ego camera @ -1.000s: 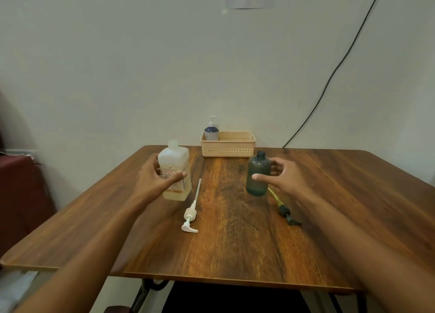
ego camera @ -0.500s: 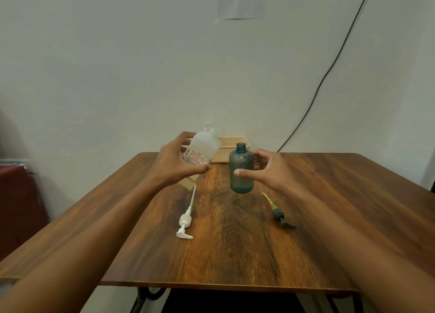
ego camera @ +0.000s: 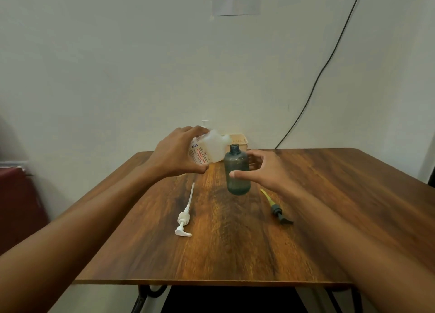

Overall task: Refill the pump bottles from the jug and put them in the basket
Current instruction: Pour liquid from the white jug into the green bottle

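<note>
Left hand clamped on tilted jug, its neck by the open bottle gripped upright in right hand above the worktop, two pumps lying loose, basket behind.

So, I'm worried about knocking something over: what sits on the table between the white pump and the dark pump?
Only bare table between the white pump and the dark pump in the head view; the green bottle is farther back.

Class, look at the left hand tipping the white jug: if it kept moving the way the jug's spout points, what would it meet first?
Probably the open neck of the green bottle, held by the right hand. The left hand tips the jug towards it; whether they touch is unclear.
</note>
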A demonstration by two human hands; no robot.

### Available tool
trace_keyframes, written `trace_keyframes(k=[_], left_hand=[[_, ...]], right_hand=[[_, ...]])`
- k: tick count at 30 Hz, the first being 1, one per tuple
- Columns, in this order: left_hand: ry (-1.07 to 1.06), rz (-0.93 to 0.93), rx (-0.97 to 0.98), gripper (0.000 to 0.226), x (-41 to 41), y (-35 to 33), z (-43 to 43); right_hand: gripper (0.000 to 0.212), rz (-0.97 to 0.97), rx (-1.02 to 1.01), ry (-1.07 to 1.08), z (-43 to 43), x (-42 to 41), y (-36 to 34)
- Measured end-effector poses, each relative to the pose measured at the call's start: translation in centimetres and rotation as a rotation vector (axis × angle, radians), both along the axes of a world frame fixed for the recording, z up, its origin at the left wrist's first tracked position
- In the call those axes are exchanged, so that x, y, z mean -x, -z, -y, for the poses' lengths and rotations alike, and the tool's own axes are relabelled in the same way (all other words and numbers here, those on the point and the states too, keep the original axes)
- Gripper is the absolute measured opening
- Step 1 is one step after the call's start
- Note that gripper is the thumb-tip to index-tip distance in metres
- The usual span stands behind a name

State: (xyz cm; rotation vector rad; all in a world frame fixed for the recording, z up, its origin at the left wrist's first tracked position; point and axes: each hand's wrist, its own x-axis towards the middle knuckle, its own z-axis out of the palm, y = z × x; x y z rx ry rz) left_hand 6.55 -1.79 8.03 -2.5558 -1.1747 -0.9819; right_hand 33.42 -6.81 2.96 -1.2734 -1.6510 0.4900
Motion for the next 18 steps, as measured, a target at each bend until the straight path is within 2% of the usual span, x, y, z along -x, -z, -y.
trace_keyframes(k=[8,18], left_hand=[[-0.004,-0.066,-0.048,0.096,-0.04,0.02,0.4],[-0.022,-0.121,-0.049,0.097,0.02,-0.39,0.56]], right_hand=[[0.078,0.034,-0.014,0.026,-0.11,-0.09,0.55],[0.073,0.037,-0.01,0.027,-0.06,-0.07,0.7]])
